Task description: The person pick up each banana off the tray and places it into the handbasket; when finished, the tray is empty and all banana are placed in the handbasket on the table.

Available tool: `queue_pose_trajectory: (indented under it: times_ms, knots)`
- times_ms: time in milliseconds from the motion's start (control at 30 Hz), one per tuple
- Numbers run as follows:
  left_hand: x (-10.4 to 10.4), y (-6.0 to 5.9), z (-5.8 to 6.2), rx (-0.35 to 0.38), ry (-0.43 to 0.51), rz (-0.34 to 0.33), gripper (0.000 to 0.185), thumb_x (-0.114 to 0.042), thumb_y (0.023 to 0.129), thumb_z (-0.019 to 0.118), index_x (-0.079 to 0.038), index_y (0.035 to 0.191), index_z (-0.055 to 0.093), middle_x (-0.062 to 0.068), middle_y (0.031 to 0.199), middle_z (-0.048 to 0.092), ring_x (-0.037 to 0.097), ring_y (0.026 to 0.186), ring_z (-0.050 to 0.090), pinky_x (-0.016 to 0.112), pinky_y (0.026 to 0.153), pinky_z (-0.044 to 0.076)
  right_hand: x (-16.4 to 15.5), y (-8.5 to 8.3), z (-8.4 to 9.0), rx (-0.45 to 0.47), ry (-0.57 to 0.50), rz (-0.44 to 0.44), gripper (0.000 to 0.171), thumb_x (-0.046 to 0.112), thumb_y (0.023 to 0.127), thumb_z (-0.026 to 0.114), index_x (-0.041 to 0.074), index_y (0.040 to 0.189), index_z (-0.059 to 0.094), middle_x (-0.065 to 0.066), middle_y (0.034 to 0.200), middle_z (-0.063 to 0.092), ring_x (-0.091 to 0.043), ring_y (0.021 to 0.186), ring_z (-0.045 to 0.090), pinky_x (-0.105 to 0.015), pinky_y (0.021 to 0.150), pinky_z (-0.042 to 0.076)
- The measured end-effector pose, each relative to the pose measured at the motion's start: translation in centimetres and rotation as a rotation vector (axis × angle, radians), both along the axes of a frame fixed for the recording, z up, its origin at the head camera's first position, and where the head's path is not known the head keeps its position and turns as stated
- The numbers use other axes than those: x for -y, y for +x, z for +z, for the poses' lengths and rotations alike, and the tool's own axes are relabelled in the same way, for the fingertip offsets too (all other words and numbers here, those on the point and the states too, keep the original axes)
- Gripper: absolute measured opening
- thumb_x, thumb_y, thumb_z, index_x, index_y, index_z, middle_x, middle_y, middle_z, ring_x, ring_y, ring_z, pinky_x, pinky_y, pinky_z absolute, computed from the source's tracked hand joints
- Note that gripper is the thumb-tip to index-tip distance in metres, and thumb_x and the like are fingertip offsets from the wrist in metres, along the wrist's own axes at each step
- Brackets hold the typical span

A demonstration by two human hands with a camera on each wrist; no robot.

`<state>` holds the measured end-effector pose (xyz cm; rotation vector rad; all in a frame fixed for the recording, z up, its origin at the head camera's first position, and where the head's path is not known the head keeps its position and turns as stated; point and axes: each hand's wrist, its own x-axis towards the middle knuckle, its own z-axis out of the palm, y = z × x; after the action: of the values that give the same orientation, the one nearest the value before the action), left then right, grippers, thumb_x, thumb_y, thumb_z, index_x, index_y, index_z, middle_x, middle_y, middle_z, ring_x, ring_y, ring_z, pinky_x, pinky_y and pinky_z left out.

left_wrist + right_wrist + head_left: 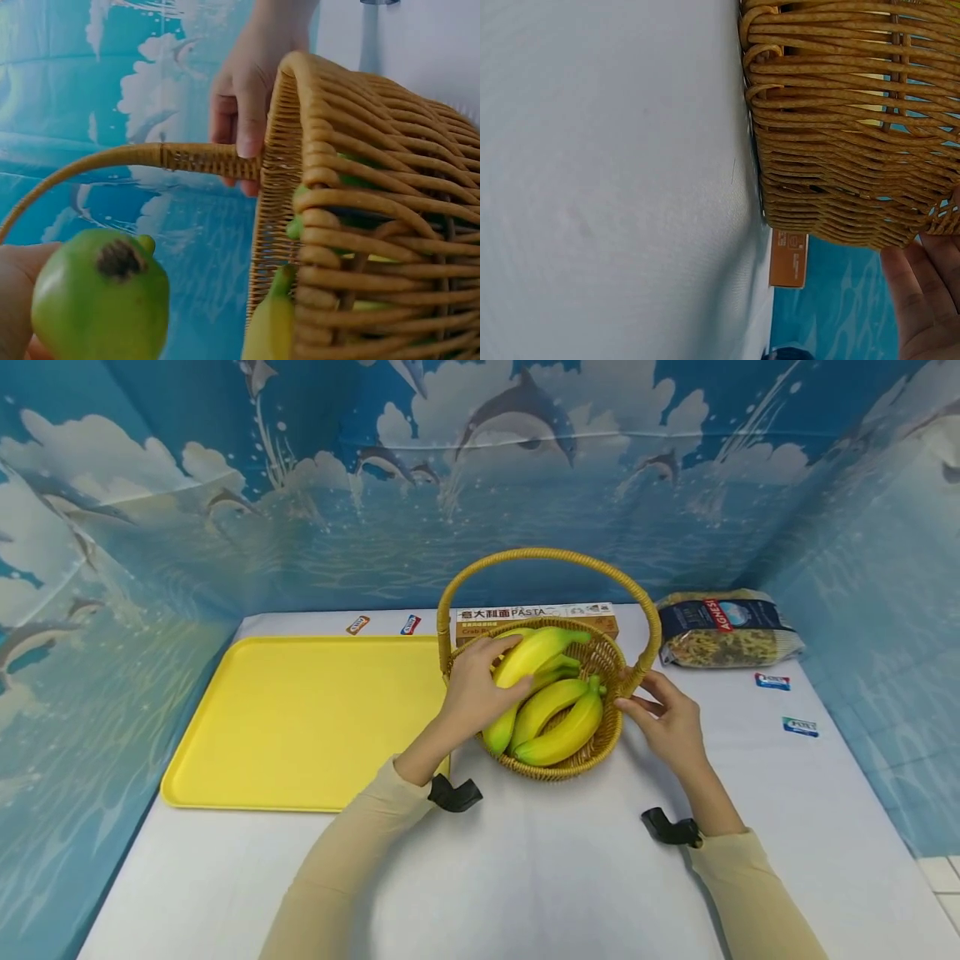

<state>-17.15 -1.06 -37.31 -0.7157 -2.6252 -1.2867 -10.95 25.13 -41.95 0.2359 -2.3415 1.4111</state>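
A wicker basket [600, 758] with a tall hoop handle [547, 554] stands mid-table and holds a bunch of yellow-green bananas [558, 722]. My left hand [480, 689] reaches in from the left, fingers curled round the top banana [536, 652]. In the left wrist view that banana's green tip [101, 300] fills the lower left, beside the basket wall [360, 225]. My right hand [660, 710] is at the basket's right side and pinches the handle [202, 159] where it meets the rim. The right wrist view shows the basket wall [840, 135] and my fingertips [922, 300].
A yellow tray [300, 718] lies left of the basket. A pasta box [536, 612] sits right behind the basket and a bag of pasta [723, 628] at the back right. Small flat packets [771, 681] lie on the white table [525, 877]. Blue printed walls enclose three sides.
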Motion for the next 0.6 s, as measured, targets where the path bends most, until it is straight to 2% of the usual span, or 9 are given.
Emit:
queue_pose_trajectory:
  times_ms: [133,267,433,600]
  knots:
    - [-1.5,-1.2,-1.0,0.020,-0.049,-0.012,0.053,-0.026,0.083,0.071,-0.012,0.134,0.061,0.009,0.118,0.066,0.022,0.090,0.057,0.037,0.075,0.045,0.1,0.0,0.2,0.004,0.017,-0.008,0.046,-0.010,0.084,0.068,-0.008,0.128,0.057,-0.029,0.121,0.062,-0.015,0.123,0.060,-0.008,0.083,0.049]
    - [-2.6,-2.0,-2.3,0.047,-0.083,-0.012,0.054,-0.026,0.084,0.069,-0.012,0.135,0.060,0.009,0.116,0.067,0.022,0.090,0.058,0.035,0.072,0.046,0.2,0.1,0.3,0.006,0.022,-0.014,0.044,-0.009,0.084,0.068,-0.008,0.127,0.057,-0.030,0.120,0.062,-0.014,0.123,0.060,-0.008,0.083,0.049]
    - [-3.4,-2.2,-3.7,0.067,-0.132,0.003,0.055,-0.027,0.084,0.069,-0.014,0.136,0.059,0.008,0.124,0.066,0.024,0.101,0.057,0.035,0.079,0.047,-0.2,-0.3,-0.5,0.020,0.011,-0.021,0.044,-0.009,0.084,0.068,-0.008,0.127,0.057,-0.026,0.121,0.063,-0.017,0.122,0.060,-0.009,0.083,0.050]
    - [-3.6,-1.9,-4.5,0.026,-0.182,-0.001,0.055,-0.029,0.084,0.069,-0.016,0.137,0.059,0.007,0.128,0.064,0.025,0.106,0.056,0.038,0.086,0.049,-1.2,-1.1,-2.5,0.027,0.003,-0.023,0.047,-0.008,0.084,0.068,-0.005,0.129,0.057,-0.025,0.124,0.062,-0.016,0.123,0.059,-0.009,0.083,0.050]
